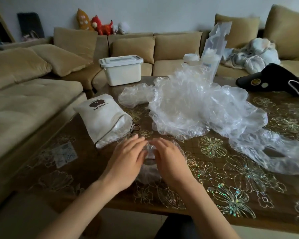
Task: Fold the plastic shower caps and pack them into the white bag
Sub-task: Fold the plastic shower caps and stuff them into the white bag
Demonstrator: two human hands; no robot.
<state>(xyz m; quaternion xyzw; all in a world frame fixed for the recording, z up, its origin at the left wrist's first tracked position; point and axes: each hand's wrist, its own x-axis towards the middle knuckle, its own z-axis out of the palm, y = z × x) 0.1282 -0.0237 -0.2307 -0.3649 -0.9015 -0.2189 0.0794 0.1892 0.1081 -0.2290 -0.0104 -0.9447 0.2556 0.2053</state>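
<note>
hands: both forearms reach in from the bottom edge and meet over the near middle of the table [248,178].
left hand [128,156]: palm down, fingers nearly straight and close together, pointing up and right, lying on a shower cap [149,169]; thumb hidden.
right hand [169,160]: palm down, fingers stretched out and slightly bent, tips almost meeting the left fingertips, pressing the same shower cap.
shower cap: flattened on the table, under and between both hands.
white bag [102,118]: lying just left of the hands, mouth open toward them, clear plastic inside.
loose caps [197,104]: heaped behind the hands, trailing right.
storage box [122,70]: far edge, lid on.
</note>
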